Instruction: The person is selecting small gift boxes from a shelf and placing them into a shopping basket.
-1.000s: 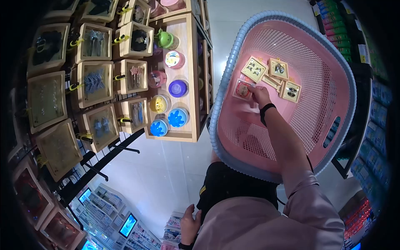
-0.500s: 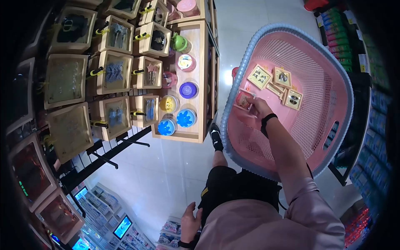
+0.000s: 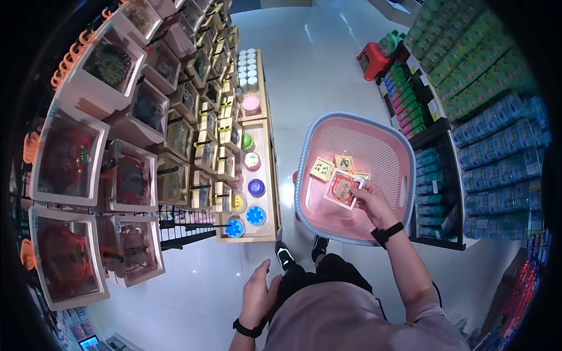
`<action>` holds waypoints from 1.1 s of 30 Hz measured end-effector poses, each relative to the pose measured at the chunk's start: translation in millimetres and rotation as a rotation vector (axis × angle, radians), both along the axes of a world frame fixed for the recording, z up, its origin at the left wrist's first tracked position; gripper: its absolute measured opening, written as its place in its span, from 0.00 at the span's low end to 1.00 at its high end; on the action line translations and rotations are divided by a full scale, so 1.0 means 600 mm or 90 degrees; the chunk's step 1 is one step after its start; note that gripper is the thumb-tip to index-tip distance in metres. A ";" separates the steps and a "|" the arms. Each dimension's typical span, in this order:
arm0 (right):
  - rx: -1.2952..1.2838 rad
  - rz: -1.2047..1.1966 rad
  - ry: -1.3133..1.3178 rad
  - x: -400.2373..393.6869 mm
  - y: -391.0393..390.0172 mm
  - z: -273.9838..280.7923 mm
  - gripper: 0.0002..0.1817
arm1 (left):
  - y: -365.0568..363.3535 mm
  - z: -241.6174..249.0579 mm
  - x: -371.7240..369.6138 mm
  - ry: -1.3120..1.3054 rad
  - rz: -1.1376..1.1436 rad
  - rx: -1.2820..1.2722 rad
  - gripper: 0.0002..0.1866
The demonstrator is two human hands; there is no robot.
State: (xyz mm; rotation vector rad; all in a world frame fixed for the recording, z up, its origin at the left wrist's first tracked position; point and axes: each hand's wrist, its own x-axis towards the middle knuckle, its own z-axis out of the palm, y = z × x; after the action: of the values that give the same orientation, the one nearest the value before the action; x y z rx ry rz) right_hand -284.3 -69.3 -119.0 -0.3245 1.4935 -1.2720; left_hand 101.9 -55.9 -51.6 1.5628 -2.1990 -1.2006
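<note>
My right hand [image 3: 374, 202] pinches the right edge of a white-framed square box [image 3: 343, 189] with a red beaded loop round a tan card inside. The box is held up over a pink basket [image 3: 380, 140] with a blue-grey rim. Under and behind it in the basket lie a cream box with small dark pieces [image 3: 321, 169] and another cream box [image 3: 343, 163]. My left hand [image 3: 259, 293] hangs by my side, fingers apart, with nothing in it.
Left, boxed accessories [image 3: 134, 175] hang on hooks. Beside them a wooden tray [image 3: 270, 205] holds round tubs, among them a purple one [image 3: 256, 187]. Shelves of blue packs [image 3: 497, 169] stand right, with a red stool [image 3: 373, 61] behind. Dark shoes [image 3: 285, 255] show below the basket.
My right hand has lifted the white-framed box from the basket's floor. The view has shifted, showing more of the shelves and floor. My left hand has risen slightly.
</note>
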 end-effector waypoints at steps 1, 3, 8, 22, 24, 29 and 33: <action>-0.034 -0.025 0.008 0.028 0.014 0.051 0.09 | -0.022 0.017 -0.016 0.046 -0.018 -0.016 0.31; -0.092 -0.034 0.068 0.084 0.045 0.126 0.09 | -0.055 0.040 -0.055 0.171 -0.069 -0.083 0.40; -0.205 -0.019 0.233 0.240 0.105 0.227 0.12 | -0.072 0.098 -0.133 0.403 -0.204 -0.101 0.58; -0.371 0.012 0.247 0.308 0.163 0.339 0.11 | -0.045 0.096 -0.086 0.943 -0.204 0.623 0.53; -0.377 0.008 0.310 0.289 0.175 0.334 0.12 | -0.031 0.111 -0.095 0.948 -0.173 0.638 0.60; -0.381 0.031 0.250 0.221 0.215 0.302 0.21 | 0.021 0.119 -0.150 1.011 -0.214 0.691 0.65; -0.392 0.067 0.202 0.187 0.259 0.301 0.27 | 0.072 0.127 -0.196 1.042 -0.186 0.755 0.59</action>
State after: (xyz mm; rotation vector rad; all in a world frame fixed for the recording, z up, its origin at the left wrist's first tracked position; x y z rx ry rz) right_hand -172.1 85.8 61.6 -1.0332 1.2830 -1.6296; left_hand -15.8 -12.5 24.9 -0.1239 -0.5094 -2.5928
